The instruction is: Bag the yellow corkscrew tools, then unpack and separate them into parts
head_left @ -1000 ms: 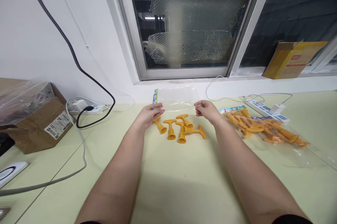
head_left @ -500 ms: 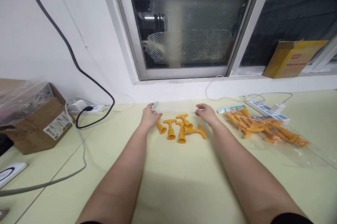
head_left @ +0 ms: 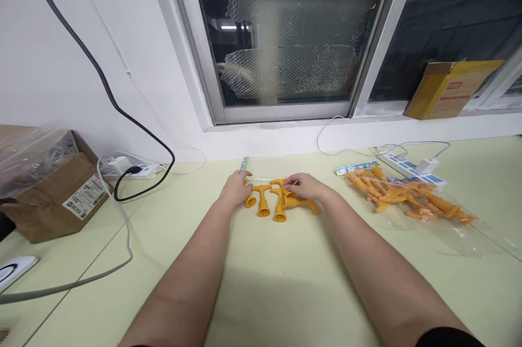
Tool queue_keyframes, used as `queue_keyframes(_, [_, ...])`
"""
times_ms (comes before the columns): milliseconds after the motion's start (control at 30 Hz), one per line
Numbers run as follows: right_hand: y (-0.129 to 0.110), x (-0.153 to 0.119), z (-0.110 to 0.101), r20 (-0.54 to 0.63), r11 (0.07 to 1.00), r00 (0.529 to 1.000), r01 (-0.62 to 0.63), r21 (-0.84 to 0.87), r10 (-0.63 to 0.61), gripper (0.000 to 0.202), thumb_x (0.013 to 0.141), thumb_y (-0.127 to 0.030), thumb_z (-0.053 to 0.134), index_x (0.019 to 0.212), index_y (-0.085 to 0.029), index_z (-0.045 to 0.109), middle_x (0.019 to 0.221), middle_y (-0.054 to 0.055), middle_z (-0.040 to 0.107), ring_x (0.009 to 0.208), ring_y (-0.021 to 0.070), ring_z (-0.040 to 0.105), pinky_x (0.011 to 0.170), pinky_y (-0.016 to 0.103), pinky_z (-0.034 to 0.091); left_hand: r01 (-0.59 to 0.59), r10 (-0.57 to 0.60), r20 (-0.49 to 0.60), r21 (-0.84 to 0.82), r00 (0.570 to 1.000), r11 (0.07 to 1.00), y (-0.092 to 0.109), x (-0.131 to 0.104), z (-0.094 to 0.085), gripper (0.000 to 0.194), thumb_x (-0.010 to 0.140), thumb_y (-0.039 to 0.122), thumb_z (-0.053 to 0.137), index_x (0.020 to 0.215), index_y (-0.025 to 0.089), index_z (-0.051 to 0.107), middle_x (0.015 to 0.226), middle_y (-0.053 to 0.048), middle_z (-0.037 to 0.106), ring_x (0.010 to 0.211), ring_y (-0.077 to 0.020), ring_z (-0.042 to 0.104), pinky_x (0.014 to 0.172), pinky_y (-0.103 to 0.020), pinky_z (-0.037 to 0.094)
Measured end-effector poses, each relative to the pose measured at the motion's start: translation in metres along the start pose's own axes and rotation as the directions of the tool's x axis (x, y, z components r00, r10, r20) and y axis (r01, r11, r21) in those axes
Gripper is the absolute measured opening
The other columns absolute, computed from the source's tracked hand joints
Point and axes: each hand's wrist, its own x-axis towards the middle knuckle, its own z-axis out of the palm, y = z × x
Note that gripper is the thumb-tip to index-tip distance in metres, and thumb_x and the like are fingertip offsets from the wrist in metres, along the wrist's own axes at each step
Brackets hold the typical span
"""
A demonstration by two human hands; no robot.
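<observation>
Several yellow plastic T-handled tools (head_left: pixel 263 203) with flared bell-shaped ends lie in a loose group on the pale table. My left hand (head_left: pixel 235 189) is at the group's left side, fingers curled over the handle of the leftmost tool (head_left: pixel 250 202), most of which it hides. At the right side, my right hand (head_left: pixel 306 186) has thumb and fingers closed on a tool (head_left: pixel 288 191) at the back of the group. Below that hand another tool (head_left: pixel 299 202) lies sideways. Behind them lies a flat clear plastic bag (head_left: pixel 277 166) with a colourful printed strip (head_left: pixel 244 163) at its left end.
Clear bags filled with more yellow tools (head_left: pixel 391 194) lie to the right, before a power strip (head_left: pixel 411 167). On the left are an open cardboard box (head_left: pixel 61 194), another power strip (head_left: pixel 142 171) and a grey cable (head_left: pixel 126 227). A yellow carton (head_left: pixel 448 91) leans against the window.
Both hands have come down and nearer to me, from the clear bag onto the yellow tools. My right hand has moved left and its fingers have closed on a tool. The bag now lies flat.
</observation>
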Motion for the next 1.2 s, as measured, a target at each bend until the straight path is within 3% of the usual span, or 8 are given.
queue_keyframes(133, [-0.005, -0.003, 0.000, 0.034, 0.998, 0.999, -0.015, -0.066, 0.017, 0.017, 0.078, -0.029, 0.070, 0.093, -0.023, 0.073, 0.095, 0.002, 0.074, 0.080, 0.0160, 0.065, 0.068, 0.025, 0.049, 0.076, -0.077, 0.038, 0.034, 0.996, 0.997, -0.001, -0.002, 0.000, 0.062, 0.085, 0.031, 0.062, 0.145, 0.020, 0.049, 0.144, -0.016, 0.048, 0.125, -0.0291, 0.059, 0.112, -0.041, 0.043])
queue_keyframes(300, [-0.009, -0.005, -0.002, 0.085, 0.991, 0.996, -0.008, -0.131, 0.019, 0.016, 0.072, -0.028, 0.073, 0.087, -0.023, 0.072, 0.094, 0.001, 0.074, 0.087, 0.0174, 0.065, 0.071, 0.024, 0.048, 0.211, -0.223, 0.103, 0.114, 0.969, 0.971, 0.002, -0.004, -0.008, 0.079, 0.083, 0.043, 0.065, 0.153, 0.023, 0.036, 0.148, -0.019, 0.041, 0.125, -0.0321, 0.060, 0.107, -0.042, 0.046])
queue_keyframes(533, [-0.014, -0.008, 0.000, 0.206, 0.993, 0.978, 0.009, -0.117, 0.015, 0.030, 0.068, -0.022, 0.070, 0.098, -0.025, 0.070, 0.098, -0.001, 0.073, 0.077, 0.0144, 0.064, 0.060, 0.022, 0.045, 0.222, -0.286, 0.236, 0.265, 0.929, 0.938, 0.015, -0.005, -0.029, 0.090, 0.071, 0.048, 0.074, 0.149, 0.023, 0.036, 0.131, -0.015, 0.062, 0.115, -0.0323, 0.065, 0.087, -0.037, 0.051])
queue_keyframes(700, [-0.015, -0.008, 0.001, 0.294, 0.989, 0.955, 0.086, -0.119, -0.048, 0.025, 0.071, -0.023, 0.070, 0.096, -0.024, 0.071, 0.097, -0.001, 0.073, 0.081, 0.0150, 0.064, 0.067, 0.023, 0.048, 0.201, -0.278, 0.275, 0.277, 0.920, 0.939, 0.013, -0.004, -0.033, 0.088, 0.064, 0.045, 0.078, 0.142, 0.023, 0.046, 0.119, -0.012, 0.070, 0.106, -0.0330, 0.068, 0.076, -0.035, 0.051])
queue_keyframes(800, [-0.013, -0.006, 0.001, 0.205, 0.979, 0.974, 0.132, -0.154, -0.099, 0.021, 0.078, -0.030, 0.070, 0.098, -0.023, 0.071, 0.105, 0.003, 0.073, 0.092, 0.0191, 0.067, 0.079, 0.028, 0.051, 0.149, -0.218, 0.261, 0.259, 0.941, 0.954, 0.013, -0.004, -0.029, 0.079, 0.065, 0.045, 0.077, 0.138, 0.025, 0.053, 0.124, -0.013, 0.067, 0.111, -0.0331, 0.066, 0.084, -0.037, 0.052])
queue_keyframes(933, [-0.006, -0.001, 0.006, -0.031, 0.940, 0.991, 0.110, -0.323, -0.127, 0.038, 0.083, -0.037, 0.071, 0.118, -0.021, 0.068, 0.137, 0.012, 0.060, 0.126, 0.0286, 0.056, 0.105, 0.038, 0.044, 0.051, -0.095, 0.187, 0.224, 0.978, 0.973, 0.013, -0.003, -0.017, 0.066, 0.075, 0.048, 0.068, 0.136, 0.023, 0.059, 0.141, -0.015, 0.055, 0.135, -0.0357, 0.050, 0.107, -0.042, 0.043])
queue_keyframes(1033, [-0.001, 0.001, 0.009, -0.030, 0.926, 0.998, 0.040, -0.375, -0.055, 0.046, 0.088, -0.045, 0.067, 0.126, -0.019, 0.066, 0.147, 0.014, 0.055, 0.137, 0.0337, 0.047, 0.113, 0.044, 0.037, 0.019, -0.054, 0.164, 0.209, 0.985, 0.978, 0.009, -0.002, -0.008, 0.060, 0.081, 0.048, 0.062, 0.135, 0.021, 0.060, 0.144, -0.016, 0.054, 0.138, -0.0357, 0.048, 0.111, -0.043, 0.041])
queue_keyframes(1200, [0.005, 0.004, 0.011, 0.001, 0.923, 1.000, 0.021, -0.385, -0.022, 0.045, 0.094, -0.052, 0.057, 0.125, -0.022, 0.067, 0.138, 0.012, 0.064, 0.133, 0.0335, 0.051, 0.110, 0.044, 0.039, 0.036, -0.076, 0.179, 0.218, 0.981, 0.975, 0.000, -0.001, -0.002, 0.049, 0.088, 0.054, 0.053, 0.124, 0.023, 0.066, 0.140, -0.015, 0.058, 0.129, -0.0357, 0.056, 0.104, -0.047, 0.045])
